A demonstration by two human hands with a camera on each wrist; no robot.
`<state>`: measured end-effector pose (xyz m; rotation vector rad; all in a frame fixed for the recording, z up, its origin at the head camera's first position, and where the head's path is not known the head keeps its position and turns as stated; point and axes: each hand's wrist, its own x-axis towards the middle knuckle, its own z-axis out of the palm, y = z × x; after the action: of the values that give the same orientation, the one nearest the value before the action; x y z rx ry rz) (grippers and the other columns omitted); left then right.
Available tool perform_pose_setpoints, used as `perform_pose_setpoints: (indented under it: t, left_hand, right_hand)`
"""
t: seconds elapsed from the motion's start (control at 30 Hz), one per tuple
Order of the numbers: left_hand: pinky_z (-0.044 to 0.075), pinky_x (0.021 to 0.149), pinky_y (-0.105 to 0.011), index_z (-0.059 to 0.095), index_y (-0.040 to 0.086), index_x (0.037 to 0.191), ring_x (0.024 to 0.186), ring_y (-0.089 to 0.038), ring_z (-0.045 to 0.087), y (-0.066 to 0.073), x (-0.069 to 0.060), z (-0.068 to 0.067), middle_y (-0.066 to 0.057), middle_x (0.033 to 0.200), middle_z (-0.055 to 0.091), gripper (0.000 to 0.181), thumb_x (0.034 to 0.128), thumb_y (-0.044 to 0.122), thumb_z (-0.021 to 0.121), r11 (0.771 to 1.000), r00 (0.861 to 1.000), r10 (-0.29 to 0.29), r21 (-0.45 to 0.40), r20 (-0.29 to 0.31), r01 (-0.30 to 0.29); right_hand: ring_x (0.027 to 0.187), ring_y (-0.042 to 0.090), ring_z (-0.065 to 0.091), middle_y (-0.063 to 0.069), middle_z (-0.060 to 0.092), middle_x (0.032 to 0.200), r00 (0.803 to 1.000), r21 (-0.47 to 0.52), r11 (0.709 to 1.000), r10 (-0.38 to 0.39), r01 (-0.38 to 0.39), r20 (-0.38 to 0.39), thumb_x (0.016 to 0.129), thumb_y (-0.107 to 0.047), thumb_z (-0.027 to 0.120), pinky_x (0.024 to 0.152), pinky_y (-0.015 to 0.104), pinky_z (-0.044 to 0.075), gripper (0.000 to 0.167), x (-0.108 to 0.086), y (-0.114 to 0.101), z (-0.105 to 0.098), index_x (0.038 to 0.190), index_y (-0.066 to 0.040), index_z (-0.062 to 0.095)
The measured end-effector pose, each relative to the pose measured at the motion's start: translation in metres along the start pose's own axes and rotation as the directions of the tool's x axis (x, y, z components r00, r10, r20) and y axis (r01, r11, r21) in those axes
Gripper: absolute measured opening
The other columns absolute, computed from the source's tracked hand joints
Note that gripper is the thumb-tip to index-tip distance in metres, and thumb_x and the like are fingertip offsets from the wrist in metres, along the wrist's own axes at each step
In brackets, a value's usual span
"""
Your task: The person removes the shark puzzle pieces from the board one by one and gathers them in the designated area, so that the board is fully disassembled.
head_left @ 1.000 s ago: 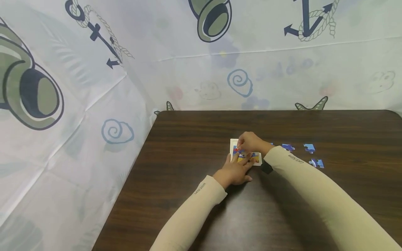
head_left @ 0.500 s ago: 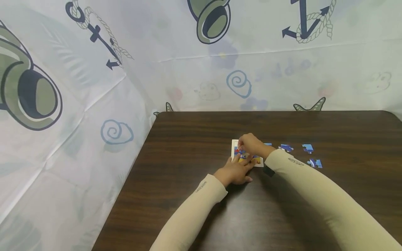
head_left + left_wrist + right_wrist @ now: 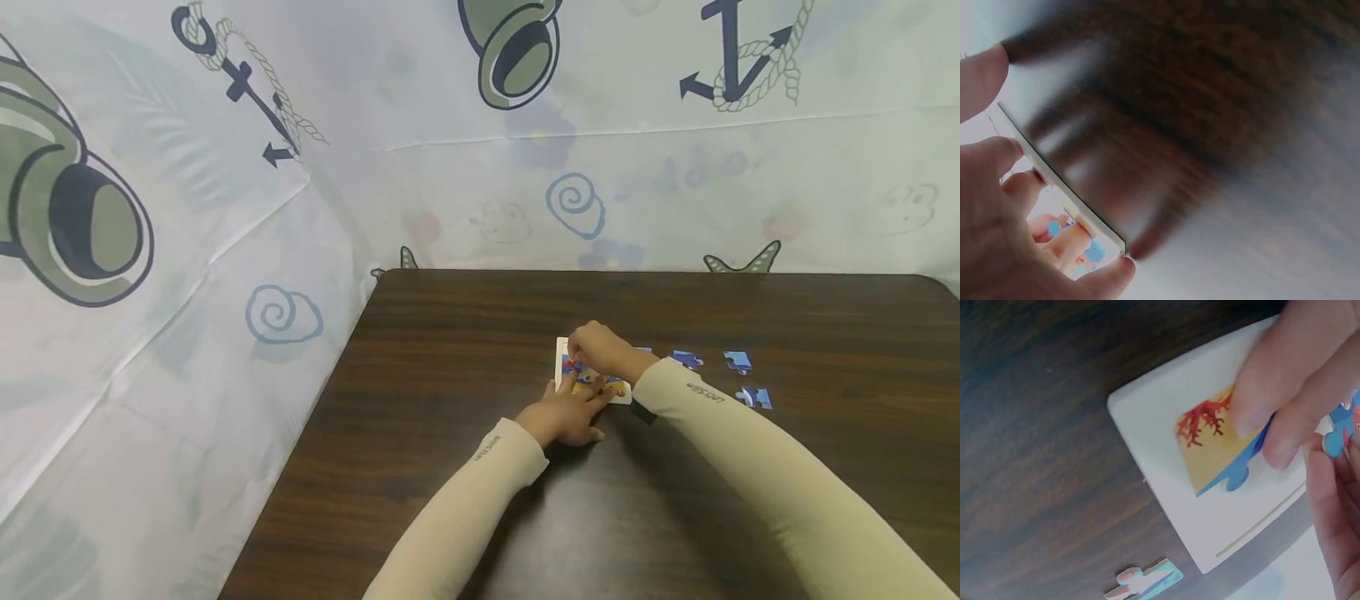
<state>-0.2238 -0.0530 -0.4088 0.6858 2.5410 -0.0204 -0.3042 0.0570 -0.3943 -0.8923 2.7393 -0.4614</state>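
A small jigsaw puzzle in a white tray (image 3: 626, 398) lies on the brown table, partly covered by both hands. My left hand (image 3: 570, 415) rests on its near side, fingers spread and fairly straight across the picture. In the left wrist view, those fingers (image 3: 1022, 187) reach over the tray's edge. My right hand (image 3: 600, 348) is over the tray's upper left part. The right wrist view shows it pinching a blue and pink puzzle piece (image 3: 1338, 436). Yellow bottom pieces with red coral (image 3: 1204, 422) sit in the tray's corner. Where the pinched piece meets the tray is hidden.
Several loose puzzle pieces lie right of the tray, among them a blue one (image 3: 738, 362), a purple one (image 3: 687, 360) and a pair close together (image 3: 753, 397). One loose piece (image 3: 1147, 579) shows beside the tray. A printed cloth (image 3: 465, 192) hangs behind the table.
The head view has shifted slightly. Both hands stay at the tray; the right hand's fingers have turned a little over its upper left part.
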Motion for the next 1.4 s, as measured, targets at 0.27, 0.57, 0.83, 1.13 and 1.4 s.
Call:
perform_pose_setpoints:
  t: [0.27,0.57,0.83,1.13,1.4]
  left_hand:
    - [0.013,0.121,-0.053,0.009,0.038,0.152,0.151,-0.029,-0.001,-0.004,0.001,0.002,0.017,0.161,-0.003,0.072,0.0935,0.049,0.051,1.0,1.0,-0.01,-0.012,0.01,0.01]
    - [0.011,0.121,-0.052,0.006,0.038,0.152,0.151,-0.029,-0.003,-0.007,0.001,0.0,0.017,0.161,-0.004,0.076,0.0922,0.051,0.052,1.0,0.999,-0.023,-0.011,0.031,0.024]
    - [0.011,0.122,-0.051,0.007,0.038,0.152,0.151,-0.029,-0.002,-0.004,0.002,-0.001,0.017,0.161,-0.007,0.076,0.0923,0.05,0.052,1.0,0.999,-0.004,-0.03,0.037,0.005]
    - [0.014,0.122,-0.047,0.007,0.042,0.151,0.152,-0.026,0.003,0.01,0.002,0.001,0.02,0.161,-0.006,0.076,0.0909,0.054,0.052,1.0,1.0,0.01,0.022,0.027,-0.011]
    - [0.012,0.122,-0.049,0.007,0.043,0.151,0.152,-0.026,0.002,-0.001,0.001,0.002,0.021,0.16,-0.006,0.078,0.0893,0.054,0.054,0.999,0.999,-0.037,-0.006,0.008,0.037]
  right_hand:
    - [0.072,0.015,0.061,0.01,0.07,0.084,0.999,-0.073,0.996,-0.051,0.05,-0.009,0.091,-0.002,0.059,0.069,0.027,0.053,0.013,0.002,-0.004,0.003,0.084,-0.001,0.07]
    - [0.075,0.02,0.066,0.011,0.072,0.086,0.992,-0.124,0.986,-0.115,0.11,-0.041,0.089,-0.002,0.061,0.071,0.03,0.056,0.009,0.005,-0.002,0.006,0.087,0.001,0.07]
    - [0.073,0.022,0.068,0.013,0.073,0.08,0.99,0.01,0.992,-0.122,0.123,-0.065,0.084,0.001,0.065,0.071,0.033,0.057,0.008,0.009,0.01,0.004,0.079,0.001,0.071]
    - [0.074,0.022,0.065,0.015,0.068,0.081,0.997,0.17,0.984,0.035,-0.047,0.07,0.087,0.003,0.059,0.071,0.035,0.057,0.011,0.005,0.036,-0.018,0.079,0.005,0.067]
    - [0.071,0.018,0.066,0.015,0.067,0.085,0.969,0.32,0.932,0.098,-0.169,0.228,0.09,0.0,0.054,0.068,0.033,0.058,0.015,-0.016,0.052,-0.037,0.092,0.008,0.066]
